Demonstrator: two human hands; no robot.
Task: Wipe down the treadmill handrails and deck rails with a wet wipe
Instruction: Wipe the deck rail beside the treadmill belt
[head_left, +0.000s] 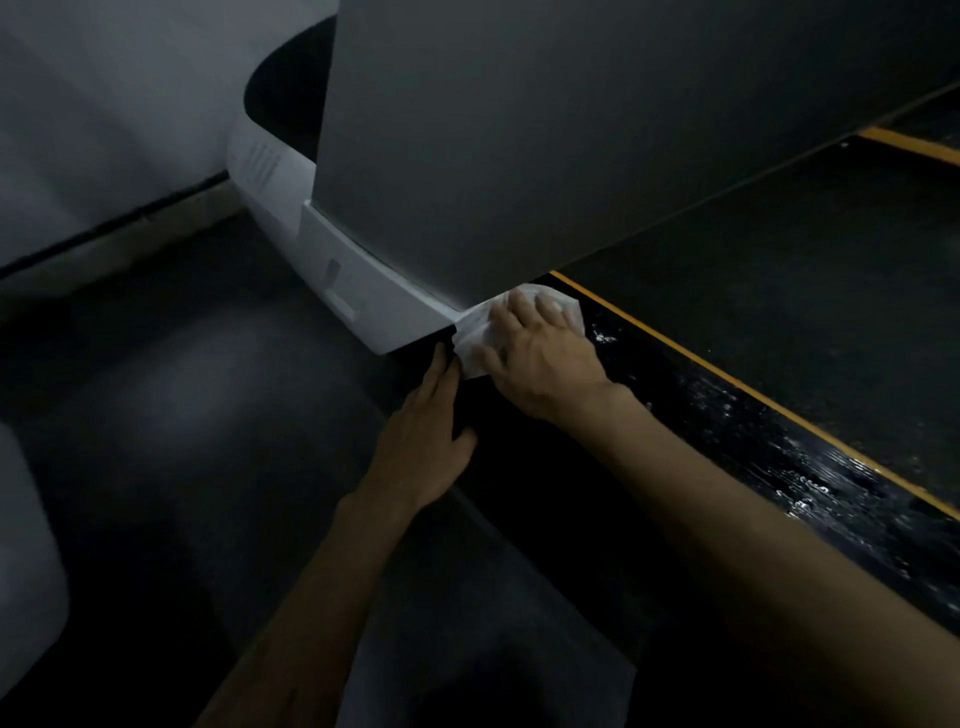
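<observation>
A white wet wipe lies spread on the black deck rail of the treadmill, at the foot of the grey upright. My right hand presses flat on the wipe with fingers spread. The rail behind my right hand glistens with wet streaks beside an orange stripe. My left hand rests flat against the outer side of the rail, just left of the wipe, holding nothing.
The dark running belt lies right of the orange stripe. A white motor cover curves away to the upper left. Dark floor spreads on the left, with a wall behind and a pale object at the left edge.
</observation>
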